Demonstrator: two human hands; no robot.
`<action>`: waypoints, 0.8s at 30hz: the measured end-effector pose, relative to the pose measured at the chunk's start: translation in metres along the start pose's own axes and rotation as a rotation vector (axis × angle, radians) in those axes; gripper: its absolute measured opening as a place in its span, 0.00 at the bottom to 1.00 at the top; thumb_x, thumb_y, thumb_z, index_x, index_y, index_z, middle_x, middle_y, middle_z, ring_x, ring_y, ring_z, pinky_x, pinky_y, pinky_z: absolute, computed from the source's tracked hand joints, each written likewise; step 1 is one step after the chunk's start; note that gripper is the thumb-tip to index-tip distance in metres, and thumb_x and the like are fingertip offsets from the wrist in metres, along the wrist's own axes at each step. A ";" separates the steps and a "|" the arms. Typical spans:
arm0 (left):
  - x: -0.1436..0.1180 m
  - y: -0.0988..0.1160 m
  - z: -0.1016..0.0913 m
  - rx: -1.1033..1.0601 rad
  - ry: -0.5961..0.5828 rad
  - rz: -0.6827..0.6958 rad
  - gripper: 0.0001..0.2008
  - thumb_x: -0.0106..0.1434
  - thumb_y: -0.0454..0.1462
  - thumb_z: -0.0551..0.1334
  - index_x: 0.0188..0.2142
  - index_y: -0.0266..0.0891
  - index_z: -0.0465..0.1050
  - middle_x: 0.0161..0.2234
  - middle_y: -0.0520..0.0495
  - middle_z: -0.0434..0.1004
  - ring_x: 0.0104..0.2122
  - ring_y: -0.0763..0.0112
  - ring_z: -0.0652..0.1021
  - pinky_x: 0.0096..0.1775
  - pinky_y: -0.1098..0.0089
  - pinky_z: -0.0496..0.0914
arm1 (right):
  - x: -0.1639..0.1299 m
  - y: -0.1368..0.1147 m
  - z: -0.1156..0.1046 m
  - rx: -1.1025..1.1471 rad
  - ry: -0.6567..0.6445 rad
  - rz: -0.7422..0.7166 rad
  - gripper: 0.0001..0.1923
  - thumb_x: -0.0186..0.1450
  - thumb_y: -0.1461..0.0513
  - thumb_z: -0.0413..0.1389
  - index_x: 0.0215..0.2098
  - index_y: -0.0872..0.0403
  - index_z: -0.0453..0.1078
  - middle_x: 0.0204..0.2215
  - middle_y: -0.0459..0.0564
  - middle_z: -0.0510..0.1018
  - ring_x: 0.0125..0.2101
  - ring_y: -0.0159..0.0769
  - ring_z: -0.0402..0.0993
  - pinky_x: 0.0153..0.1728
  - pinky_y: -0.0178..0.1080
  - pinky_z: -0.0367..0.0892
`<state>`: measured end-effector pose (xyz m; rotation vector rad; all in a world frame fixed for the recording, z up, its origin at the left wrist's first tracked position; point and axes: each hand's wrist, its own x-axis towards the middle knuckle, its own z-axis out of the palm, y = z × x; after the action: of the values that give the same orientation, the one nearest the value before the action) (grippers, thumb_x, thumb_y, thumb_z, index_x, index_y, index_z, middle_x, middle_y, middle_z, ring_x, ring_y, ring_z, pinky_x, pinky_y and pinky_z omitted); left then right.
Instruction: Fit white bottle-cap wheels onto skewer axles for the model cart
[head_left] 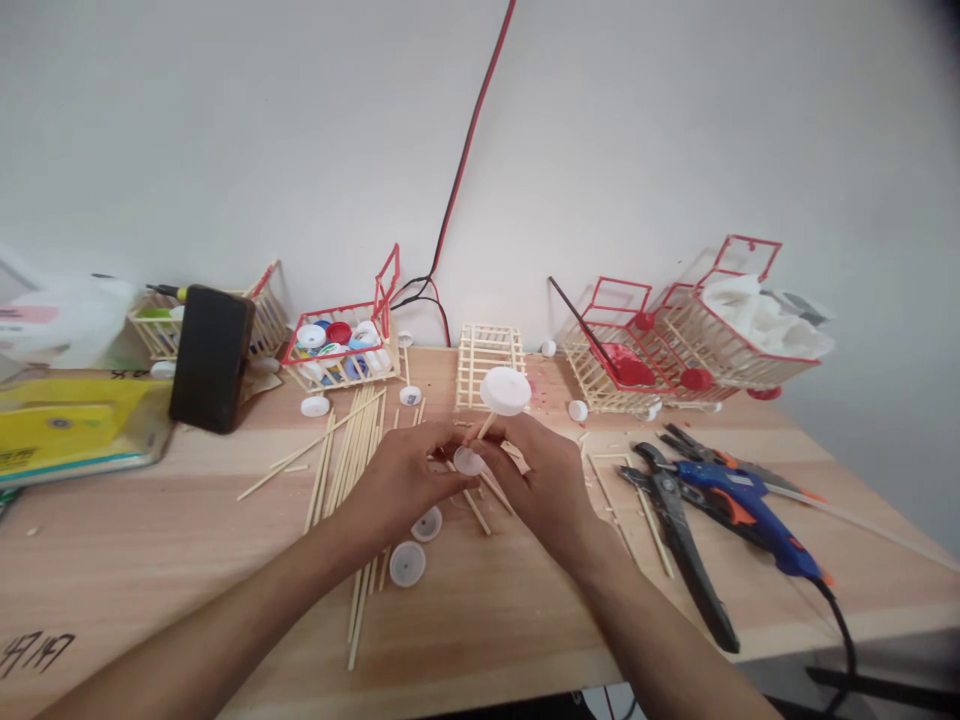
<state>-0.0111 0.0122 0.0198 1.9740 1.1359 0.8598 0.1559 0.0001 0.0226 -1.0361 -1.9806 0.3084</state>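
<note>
Both hands meet above the worktop (480,610): the left hand (409,480) pinches a white cap (469,461), and the right hand (544,480) is closed on a stick (486,427) topped by another cap (505,390). A skewed push could snap the thin stick or slip the cap. Right of the caps lies a glue gun (742,500); behind them, a plain white wall (300,150).

Soft, even light fills the scene; the desk (150,560) carries only faint shadows. Wide-angle distortion bends the edges, corners darken, and the far left clutter blurs slightly.
</note>
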 end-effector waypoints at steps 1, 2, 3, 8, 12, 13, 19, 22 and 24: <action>0.000 0.001 0.000 -0.036 -0.015 -0.033 0.07 0.52 0.33 0.66 0.33 0.40 0.76 0.30 0.55 0.78 0.32 0.72 0.76 0.35 0.73 0.67 | 0.000 0.000 0.000 -0.002 0.001 -0.003 0.05 0.65 0.65 0.52 0.34 0.53 0.69 0.30 0.45 0.76 0.32 0.31 0.71 0.34 0.32 0.63; 0.001 0.001 0.000 -0.071 -0.031 -0.064 0.07 0.52 0.33 0.66 0.33 0.39 0.76 0.30 0.55 0.78 0.32 0.71 0.76 0.35 0.73 0.67 | 0.000 0.000 0.000 -0.003 0.001 -0.005 0.04 0.65 0.65 0.52 0.34 0.53 0.69 0.30 0.45 0.76 0.32 0.30 0.71 0.34 0.32 0.63; 0.001 0.001 0.000 -0.101 -0.043 -0.094 0.08 0.51 0.33 0.66 0.33 0.39 0.76 0.30 0.54 0.78 0.31 0.71 0.76 0.35 0.73 0.67 | 0.000 0.000 -0.001 -0.005 0.000 -0.005 0.04 0.65 0.65 0.52 0.34 0.53 0.69 0.30 0.45 0.76 0.32 0.30 0.71 0.34 0.32 0.63; 0.004 -0.003 0.002 -0.192 -0.081 -0.151 0.11 0.51 0.33 0.66 0.36 0.38 0.76 0.32 0.53 0.79 0.30 0.72 0.74 0.34 0.73 0.67 | 0.000 0.000 0.000 -0.025 -0.007 -0.008 0.04 0.65 0.65 0.52 0.34 0.53 0.68 0.29 0.45 0.75 0.31 0.30 0.71 0.33 0.32 0.63; 0.005 -0.004 0.002 -0.192 -0.095 -0.164 0.13 0.50 0.33 0.66 0.38 0.38 0.76 0.33 0.52 0.79 0.29 0.72 0.74 0.33 0.73 0.67 | -0.001 0.000 0.001 -0.030 -0.005 -0.019 0.04 0.65 0.65 0.52 0.33 0.53 0.68 0.29 0.45 0.75 0.30 0.30 0.70 0.32 0.32 0.63; 0.005 -0.004 0.002 -0.193 -0.097 -0.171 0.12 0.50 0.32 0.66 0.37 0.37 0.76 0.33 0.51 0.79 0.29 0.72 0.74 0.33 0.73 0.67 | -0.001 0.000 0.001 -0.029 -0.007 -0.018 0.04 0.65 0.65 0.52 0.33 0.53 0.68 0.29 0.46 0.75 0.30 0.30 0.70 0.32 0.32 0.63; 0.003 -0.005 0.004 -0.206 -0.078 -0.175 0.12 0.49 0.33 0.66 0.36 0.38 0.76 0.31 0.52 0.78 0.30 0.71 0.74 0.33 0.72 0.66 | 0.000 0.000 0.002 -0.013 -0.008 0.010 0.05 0.65 0.65 0.51 0.34 0.53 0.68 0.29 0.47 0.76 0.31 0.32 0.71 0.32 0.33 0.64; 0.002 -0.005 0.004 -0.229 -0.065 -0.176 0.10 0.49 0.33 0.67 0.34 0.37 0.76 0.30 0.52 0.78 0.29 0.72 0.74 0.33 0.73 0.66 | 0.000 -0.001 0.001 0.009 -0.007 0.023 0.05 0.65 0.64 0.51 0.34 0.53 0.68 0.29 0.46 0.76 0.31 0.32 0.71 0.33 0.33 0.64; 0.002 -0.004 0.003 -0.242 -0.063 -0.182 0.09 0.49 0.32 0.66 0.32 0.36 0.76 0.29 0.52 0.77 0.29 0.72 0.74 0.33 0.73 0.66 | 0.001 -0.001 0.001 0.028 -0.011 0.031 0.05 0.65 0.65 0.51 0.34 0.53 0.68 0.29 0.46 0.75 0.31 0.32 0.71 0.33 0.33 0.64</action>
<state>-0.0094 0.0144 0.0150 1.6622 1.1009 0.7937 0.1540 -0.0001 0.0231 -1.0498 -1.9664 0.3586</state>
